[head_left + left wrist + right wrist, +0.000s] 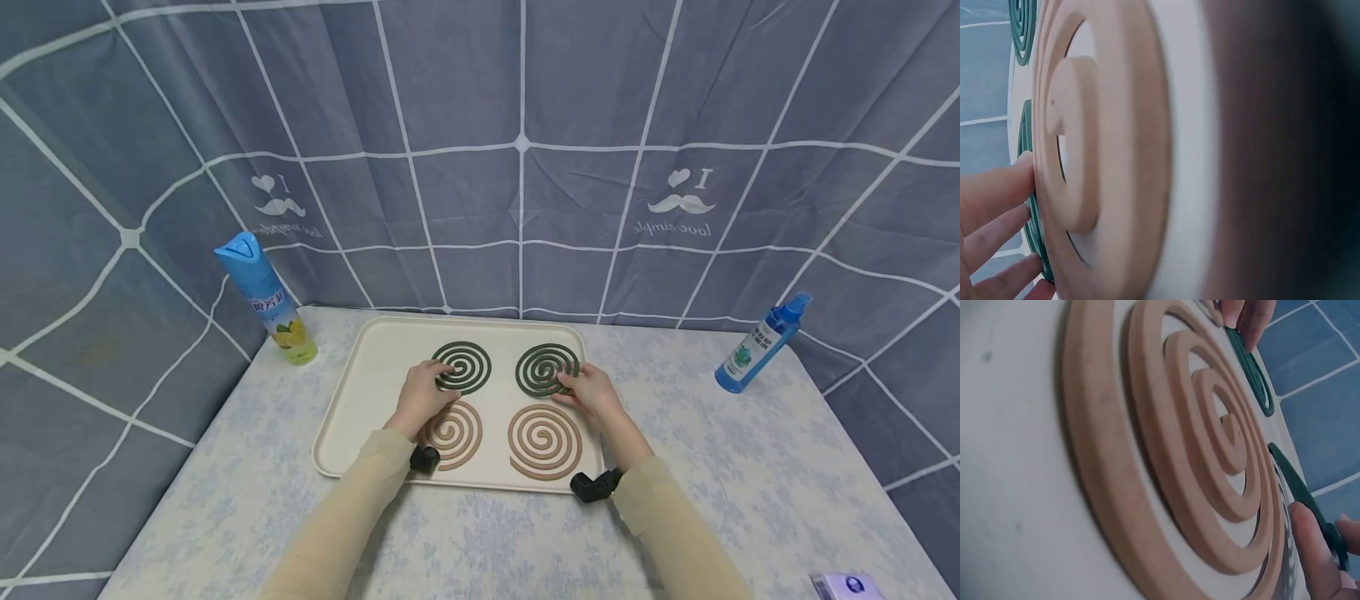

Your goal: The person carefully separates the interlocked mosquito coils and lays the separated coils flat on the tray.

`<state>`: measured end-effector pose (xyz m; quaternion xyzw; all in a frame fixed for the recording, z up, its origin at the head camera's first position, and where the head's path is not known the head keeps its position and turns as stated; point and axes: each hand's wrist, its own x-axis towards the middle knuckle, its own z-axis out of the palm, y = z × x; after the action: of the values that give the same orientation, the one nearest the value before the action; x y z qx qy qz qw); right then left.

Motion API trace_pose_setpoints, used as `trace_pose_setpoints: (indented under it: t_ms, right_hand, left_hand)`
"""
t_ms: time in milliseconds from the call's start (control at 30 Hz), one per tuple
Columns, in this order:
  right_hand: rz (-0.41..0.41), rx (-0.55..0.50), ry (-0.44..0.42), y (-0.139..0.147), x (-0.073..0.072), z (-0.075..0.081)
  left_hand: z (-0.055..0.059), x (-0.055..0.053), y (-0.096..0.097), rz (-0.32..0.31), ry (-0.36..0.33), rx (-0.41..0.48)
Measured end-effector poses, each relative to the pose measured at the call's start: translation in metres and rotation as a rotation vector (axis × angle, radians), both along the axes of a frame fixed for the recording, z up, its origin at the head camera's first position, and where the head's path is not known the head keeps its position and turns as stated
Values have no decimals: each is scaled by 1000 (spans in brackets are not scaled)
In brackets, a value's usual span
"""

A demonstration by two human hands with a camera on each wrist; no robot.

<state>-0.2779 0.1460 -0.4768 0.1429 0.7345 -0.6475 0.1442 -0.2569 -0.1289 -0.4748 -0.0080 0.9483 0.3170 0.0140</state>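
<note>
Two green mosquito coils lie toward the back of a cream tray, with two brown ones in front. My left hand (422,398) touches the left edge of the left green coil (471,367), its fingers fairly straight in the left wrist view. That coil lies flat. My right hand (592,393) pinches the right edge of the right green coil (534,371) between thumb and fingers; in the right wrist view this green coil (1297,481) tilts up, its held edge raised. The left brown coil (468,437) is partly covered by the left hand. The right brown coil (545,475) sits in front of the right hand.
The cream tray (345,425) rests on a table with a blue-white patterned cloth (225,508). A blue-capped spray can (273,300) stands at the back left, a blue spray bottle (761,346) at the right. A purple box (847,587) lies at the front right. A grey-blue curtain (465,200) hangs behind.
</note>
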Motion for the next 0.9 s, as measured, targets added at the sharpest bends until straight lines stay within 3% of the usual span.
trace_pose_setpoints:
  t_ms: [300, 500, 633, 900]
  right_hand:
    - [132, 469, 158, 3, 0, 3]
    - [170, 705, 251, 2, 5, 10]
    - [172, 778, 261, 1, 9, 14]
    - [166, 798, 283, 0, 10, 13]
  left_hand:
    - [4, 2, 1, 16, 6, 7]
    - [4, 0, 4, 9, 9, 5]
    - [4, -2, 6, 2, 12, 1]
    - [6, -6, 6, 44, 13, 52]
